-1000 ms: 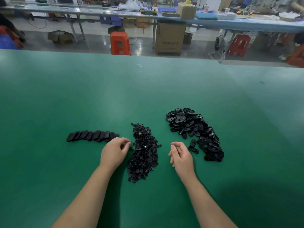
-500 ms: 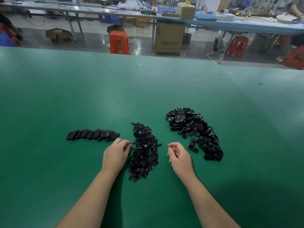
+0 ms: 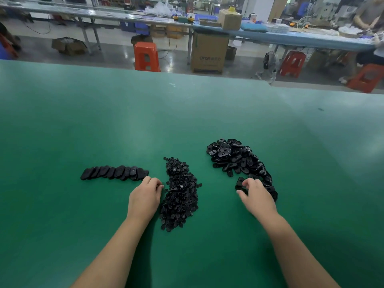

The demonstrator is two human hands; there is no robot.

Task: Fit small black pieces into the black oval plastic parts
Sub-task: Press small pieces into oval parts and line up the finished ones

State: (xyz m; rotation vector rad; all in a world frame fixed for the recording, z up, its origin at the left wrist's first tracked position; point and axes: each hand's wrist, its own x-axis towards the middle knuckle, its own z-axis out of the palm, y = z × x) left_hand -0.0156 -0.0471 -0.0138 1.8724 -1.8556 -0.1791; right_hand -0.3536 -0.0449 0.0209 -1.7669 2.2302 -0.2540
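Note:
A heap of small black pieces (image 3: 180, 194) lies in the middle of the green table. To its right is a heap of black oval parts (image 3: 234, 157). A row of overlapping oval parts (image 3: 114, 173) lies to the left. My left hand (image 3: 144, 197) rests at the left edge of the small-piece heap with its fingers curled; what is under the fingertips is hidden. My right hand (image 3: 256, 196) is at the near end of the oval heap, thumb and fingers curled round a loose oval part (image 3: 240, 181).
The green table (image 3: 187, 121) stretches far ahead and to both sides. Beyond its far edge are an orange stool (image 3: 146, 57), a cardboard box (image 3: 208, 53), a floor fan (image 3: 268, 67) and another long bench. A person sits at the far right.
My right hand has moved to the right from beside the small-piece heap to the oval heap and closed round an oval part. My left hand has stayed put.

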